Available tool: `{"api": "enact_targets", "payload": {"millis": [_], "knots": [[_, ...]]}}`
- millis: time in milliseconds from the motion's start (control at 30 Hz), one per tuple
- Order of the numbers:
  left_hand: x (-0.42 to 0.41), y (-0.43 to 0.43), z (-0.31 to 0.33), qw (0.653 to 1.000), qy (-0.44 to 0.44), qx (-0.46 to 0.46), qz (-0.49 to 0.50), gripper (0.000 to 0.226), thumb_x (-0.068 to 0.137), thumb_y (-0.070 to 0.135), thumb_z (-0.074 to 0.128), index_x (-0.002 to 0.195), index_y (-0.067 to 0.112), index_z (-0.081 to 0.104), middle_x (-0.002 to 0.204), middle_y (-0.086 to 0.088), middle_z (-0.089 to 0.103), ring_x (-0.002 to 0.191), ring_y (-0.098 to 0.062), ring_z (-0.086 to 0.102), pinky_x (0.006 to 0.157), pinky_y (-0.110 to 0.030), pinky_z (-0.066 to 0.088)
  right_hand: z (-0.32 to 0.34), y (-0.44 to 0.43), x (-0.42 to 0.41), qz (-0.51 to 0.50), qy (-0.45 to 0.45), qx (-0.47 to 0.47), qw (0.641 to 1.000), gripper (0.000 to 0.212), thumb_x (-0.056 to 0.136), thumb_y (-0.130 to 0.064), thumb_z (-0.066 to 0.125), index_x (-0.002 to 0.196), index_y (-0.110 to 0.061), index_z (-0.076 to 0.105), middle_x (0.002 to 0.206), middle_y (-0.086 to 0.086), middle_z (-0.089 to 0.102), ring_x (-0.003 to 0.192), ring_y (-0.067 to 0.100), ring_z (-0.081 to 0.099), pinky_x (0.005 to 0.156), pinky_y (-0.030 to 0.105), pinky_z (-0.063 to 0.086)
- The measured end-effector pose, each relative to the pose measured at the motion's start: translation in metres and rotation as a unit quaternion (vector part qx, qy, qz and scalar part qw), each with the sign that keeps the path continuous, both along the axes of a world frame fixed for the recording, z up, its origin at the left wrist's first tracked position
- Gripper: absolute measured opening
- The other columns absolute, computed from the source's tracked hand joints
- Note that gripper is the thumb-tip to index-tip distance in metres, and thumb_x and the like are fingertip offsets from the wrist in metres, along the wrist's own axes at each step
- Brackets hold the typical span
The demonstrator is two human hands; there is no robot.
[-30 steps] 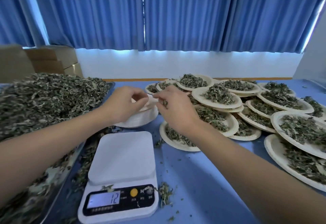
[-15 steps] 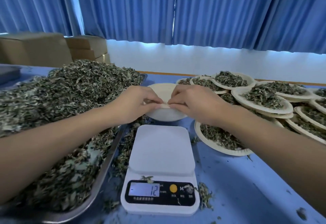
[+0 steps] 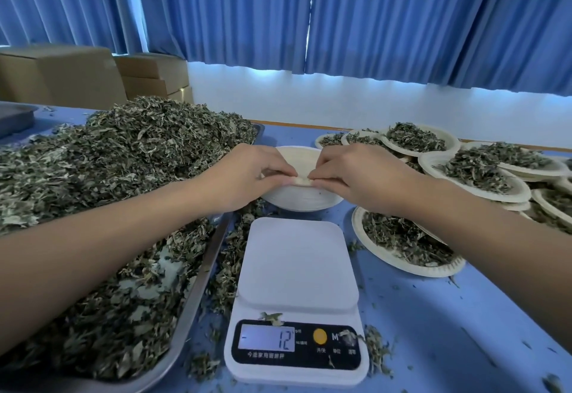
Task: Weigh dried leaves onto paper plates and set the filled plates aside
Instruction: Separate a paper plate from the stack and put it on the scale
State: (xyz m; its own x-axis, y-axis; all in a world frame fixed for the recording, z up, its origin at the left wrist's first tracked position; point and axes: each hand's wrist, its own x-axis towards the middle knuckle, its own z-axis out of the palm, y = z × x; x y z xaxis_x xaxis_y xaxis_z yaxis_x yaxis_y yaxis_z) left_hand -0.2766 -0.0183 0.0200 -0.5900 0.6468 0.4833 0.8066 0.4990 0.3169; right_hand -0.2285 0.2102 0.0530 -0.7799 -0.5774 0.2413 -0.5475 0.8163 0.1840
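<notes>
Left grip [image 3: 247,177] and right grip [image 3: 362,176] meet fingertip to fingertip, both pinching the near rim of the empty plate stack [image 3: 305,199], which is round with no long axis and sits open face up on the counter [image 3: 448,330]. Left of the grips it's tight, with the tray [image 3: 189,306] edge and the dried leaves [image 3: 123,160] heap; to their right the filled plates [image 3: 405,247] overlap, so bare room is only near-right of the right grip. Scale [image 3: 297,268] is just nearer than the grips, pan bare, display reads "- 12", "M" by the yellow button, Chinese labels too small to read.
</notes>
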Motion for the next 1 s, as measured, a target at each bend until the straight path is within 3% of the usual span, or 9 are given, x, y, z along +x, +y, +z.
{"api": "enact_targets", "payload": {"millis": [300,533,667,800,900,1000], "knots": [[-0.008,0.0,-0.001,1.0,0.019,-0.015,-0.009,0.02,0.097,0.019,0.065,0.111,0.012,0.078,0.107,0.0,0.073,0.1,-0.017,0.067,0.093,-0.041,0.051,0.005,-0.004,-0.005,-0.002,0.006,0.07,0.998,0.04,0.107,-0.043,0.036,0.115,-0.028,0.073,0.113,-0.008,0.061,0.094,0.017,0.058,0.076,0.041,0.051],[-0.016,0.001,-0.002,1.0,0.014,-0.022,-0.01,0.022,0.1,0.023,0.062,0.11,0.012,0.077,0.102,-0.003,0.072,0.096,-0.021,0.066,0.089,-0.042,0.051,-0.002,-0.008,-0.01,0.003,0.093,0.198,0.976,0.046,0.11,-0.033,0.017,0.12,-0.018,0.059,0.108,0.0,0.054,0.079,0.028,0.061,0.067,0.04,0.053],[-0.02,0.002,0.0,1.0,0.017,-0.014,-0.005,0.023,0.101,0.025,0.06,0.112,0.012,0.076,0.098,-0.003,0.07,0.092,-0.021,0.064,0.088,-0.043,0.05,-0.005,-0.008,-0.016,-0.003,0.107,0.141,0.984,0.022,0.102,-0.013,0.043,0.102,-0.003,0.063,0.094,0.014,0.057,0.059,0.037,0.055,0.054,0.045,0.047],[-0.023,0.003,0.004,0.999,0.034,-0.004,0.002,0.026,0.1,0.026,0.061,0.119,0.012,0.073,0.104,-0.002,0.071,0.095,-0.021,0.064,0.09,-0.039,0.05,-0.002,-0.01,-0.021,-0.061,0.083,0.052,0.993,0.019,0.099,-0.018,0.044,0.111,-0.011,0.056,0.108,0.007,0.055,0.081,0.037,0.059,0.067,0.042,0.046],[-0.025,0.003,0.005,0.998,0.057,-0.016,0.017,0.025,0.1,0.019,0.062,0.122,0.013,0.071,0.105,-0.001,0.07,0.096,-0.021,0.062,0.087,-0.034,0.047,0.003,-0.011,-0.022,-0.071,0.078,-0.035,0.994,0.016,0.096,-0.012,0.048,0.107,-0.011,0.06,0.106,0.006,0.057,0.085,0.035,0.058,0.071,0.041,0.046],[-0.024,0.001,0.007,0.995,0.093,-0.006,0.042,0.024,0.098,0.013,0.062,0.12,0.011,0.072,0.107,-0.001,0.072,0.1,-0.023,0.062,0.089,-0.032,0.045,0.009,-0.013,-0.019,-0.072,0.089,-0.044,0.992,0.023,0.1,-0.017,0.046,0.112,-0.011,0.065,0.11,0.006,0.056,0.088,0.037,0.06,0.076,0.045,0.051]]}}
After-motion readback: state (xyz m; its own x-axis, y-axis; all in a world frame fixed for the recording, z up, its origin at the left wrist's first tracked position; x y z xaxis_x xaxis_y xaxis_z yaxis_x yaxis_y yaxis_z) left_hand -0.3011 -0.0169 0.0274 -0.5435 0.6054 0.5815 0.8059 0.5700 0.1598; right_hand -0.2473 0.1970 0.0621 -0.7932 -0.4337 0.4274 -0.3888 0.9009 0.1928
